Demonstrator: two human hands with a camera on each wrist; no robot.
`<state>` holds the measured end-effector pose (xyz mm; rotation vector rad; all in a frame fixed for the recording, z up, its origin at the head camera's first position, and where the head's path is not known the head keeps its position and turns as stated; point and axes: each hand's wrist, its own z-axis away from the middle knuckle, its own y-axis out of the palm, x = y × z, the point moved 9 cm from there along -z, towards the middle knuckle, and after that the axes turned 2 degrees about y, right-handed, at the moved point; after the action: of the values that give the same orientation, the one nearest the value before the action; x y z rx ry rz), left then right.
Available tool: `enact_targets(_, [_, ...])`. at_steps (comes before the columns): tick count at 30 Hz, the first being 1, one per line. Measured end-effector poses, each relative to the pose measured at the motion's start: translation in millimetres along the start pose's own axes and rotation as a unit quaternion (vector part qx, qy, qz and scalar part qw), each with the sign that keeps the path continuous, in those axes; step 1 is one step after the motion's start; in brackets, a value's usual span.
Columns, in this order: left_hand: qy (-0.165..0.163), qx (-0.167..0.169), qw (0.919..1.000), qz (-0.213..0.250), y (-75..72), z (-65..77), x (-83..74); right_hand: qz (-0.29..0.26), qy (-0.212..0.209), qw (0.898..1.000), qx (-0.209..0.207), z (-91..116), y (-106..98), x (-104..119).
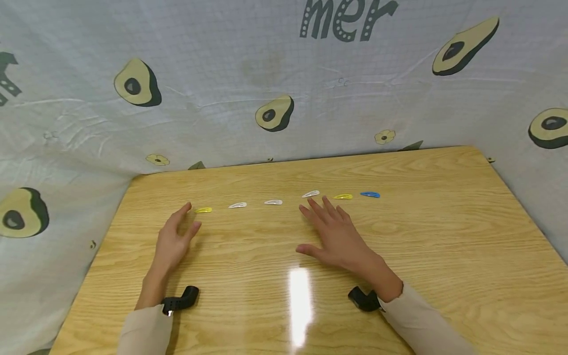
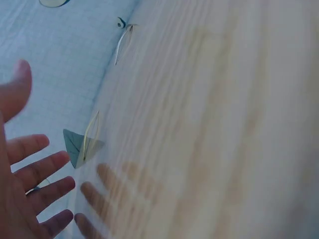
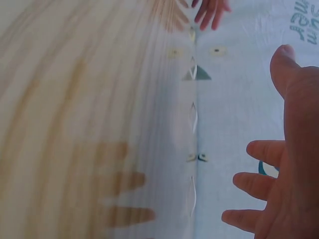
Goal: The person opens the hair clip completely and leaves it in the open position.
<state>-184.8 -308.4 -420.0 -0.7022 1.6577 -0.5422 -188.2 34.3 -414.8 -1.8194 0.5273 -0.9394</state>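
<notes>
Pale cloth (image 1: 199, 59) printed with five avocados backs the wooden table (image 1: 443, 236) I'm viewing. Six hair clips lie along its far part in one loose row. From left to right I count one yellow clip (image 1: 204, 210), three white clips (image 1: 273, 202), a second yellow clip (image 1: 343, 196) and one blue clip (image 1: 370, 195). My left hand (image 1: 173, 242) is just beside the leftmost clip, thumb and fingers wide apart, holding nothing. My right hand (image 1: 339, 238) spreads its fingers just near of the rightmost white clip, also holding nothing; I can't tell whether they touch.
</notes>
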Motion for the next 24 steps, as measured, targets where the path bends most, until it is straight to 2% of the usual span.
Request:
enact_targets(6, [-0.008, -0.037, 0.9991, -0.021, -11.3, -14.2, 9.6, -0.028, -0.008, 1.0, 0.008, -9, 5, 14])
enact_targets(10, [-0.013, -0.045, 0.9985, -0.029, -15.8, -23.5, 17.3, -0.061, -0.004, 0.998, 0.022, -14, 9, 23])
enact_targets(15, [-0.036, -0.026, 0.9984, -0.036, -15.5, -30.4, 27.6, -0.098, -0.01, 0.995, 0.035, -23, 16, 36])
enact_targets(20, [-0.042, 0.004, 0.9985, -0.035, -13.1, -38.2, 28.6, -0.132, -0.013, 0.99, 0.048, -31, 25, 47])
enact_targets(24, [-0.054, 0.024, 0.9978, -0.029, -12.1, -44.3, 28.6, -0.18, 0.0, 0.981, 0.068, -39, 33, 54])
